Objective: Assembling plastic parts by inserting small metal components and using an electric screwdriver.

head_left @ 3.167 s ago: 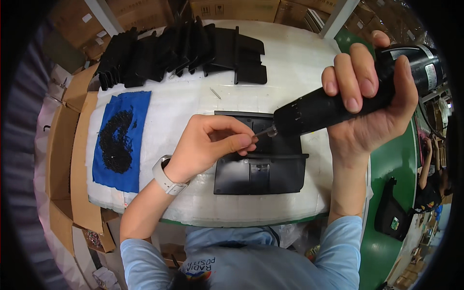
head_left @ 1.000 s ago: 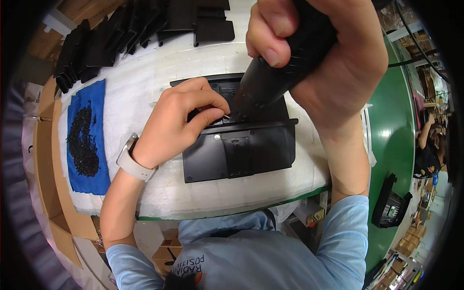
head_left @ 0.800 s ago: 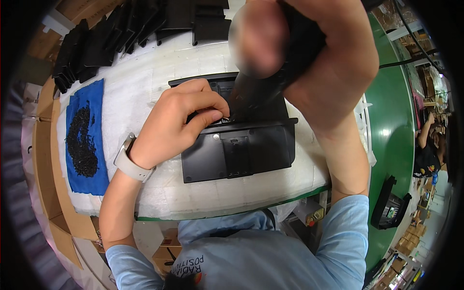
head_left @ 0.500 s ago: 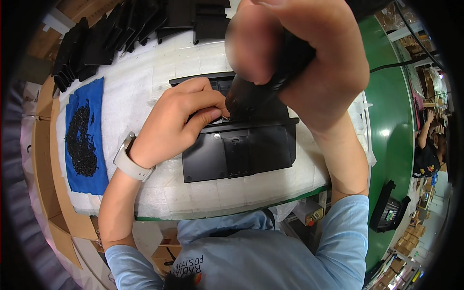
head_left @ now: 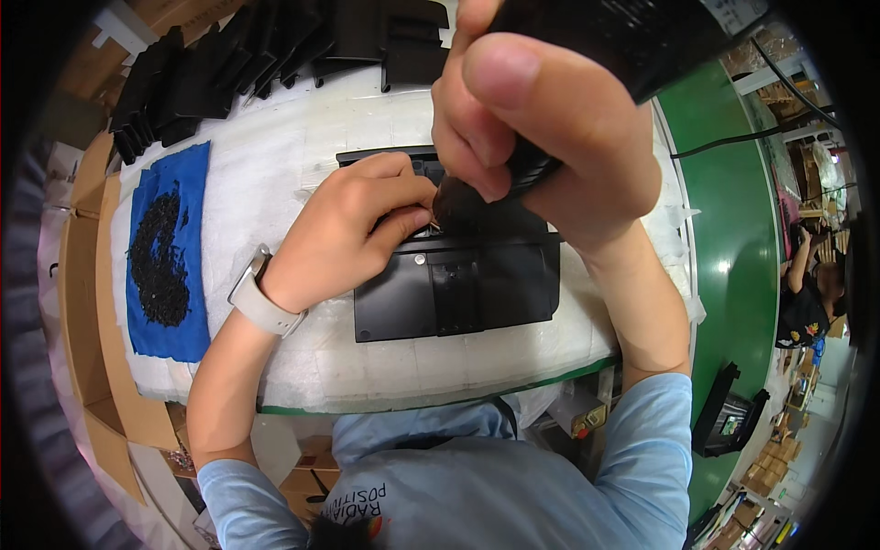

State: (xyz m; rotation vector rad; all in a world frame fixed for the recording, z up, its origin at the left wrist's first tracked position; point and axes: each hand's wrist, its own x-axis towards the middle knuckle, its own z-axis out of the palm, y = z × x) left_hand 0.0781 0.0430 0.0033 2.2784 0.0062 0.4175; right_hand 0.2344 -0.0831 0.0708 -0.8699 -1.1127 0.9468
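Observation:
A black plastic housing (head_left: 399, 302) lies on the white padded table in front of me. My right hand (head_left: 568, 128) is wrapped round a black electric screwdriver (head_left: 623, 41), held tilted over the housing with its lower end down near my left fingertips. My left hand (head_left: 353, 225), with a watch on its wrist, rests at the housing's far left part. Its thumb and forefinger are pinched together beside the screwdriver's tip; what they hold is too small and hidden to name. A round silvery screw head (head_left: 420, 259) shows on the housing's near panel.
To the left, a blue cloth (head_left: 188, 344) bears a heap of small black screws (head_left: 160, 266). Several black plastic parts (head_left: 206, 78) stand along the far edge. Right of the table is a green surface (head_left: 724, 275) with another black casing (head_left: 731, 417). A black cable (head_left: 742, 139) crosses there.
My right hand has shifted slightly left, and more of the screwdriver's body shows at the upper right. My left hand keeps its pinch at the same part of the housing.

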